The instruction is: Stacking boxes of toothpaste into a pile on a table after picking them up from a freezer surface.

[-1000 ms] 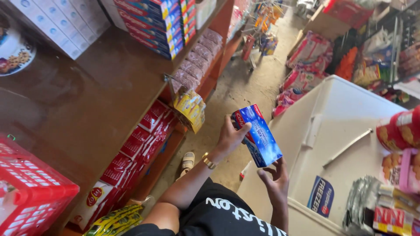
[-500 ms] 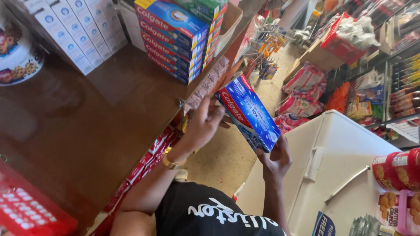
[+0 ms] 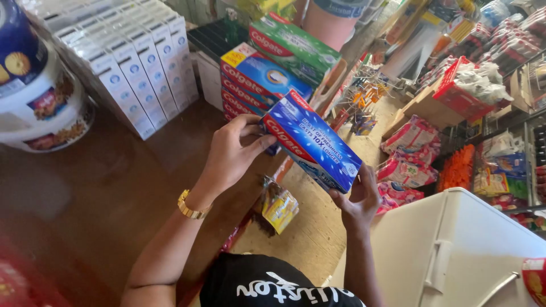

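My left hand [image 3: 236,149] closes around the near end of a blue-and-red toothpaste carton pack [image 3: 311,142], fingers curled over its upper edge and thumb pressed to its side, a gold bracelet [image 3: 190,206] on the wrist. My right hand [image 3: 357,199] cups the far lower corner of the same pack from beneath, fingers wrapped up along its end, so the pack is gripped between both hands and held tilted in the air above the edge of the brown wooden surface [image 3: 102,193]. Just behind the pack, a stack of matching blue toothpaste cartons [image 3: 259,79] sits on the surface, with a green toothpaste carton [image 3: 296,46] lying across the top. To the left of that stack stand rows of white slim boxes [image 3: 128,62], packed upright side by side, and at the far left a white tub with a printed label [image 3: 42,108] rests on the surface. A yellow snack packet [image 3: 280,206] hangs off the surface's front edge below my hands. To the right, a white chest freezer [image 3: 455,256] fills the lower corner, with pink-and-white packets [image 3: 406,153] piled on the floor beyond it and a cardboard tray of red-and-white goods [image 3: 466,85] farther back.
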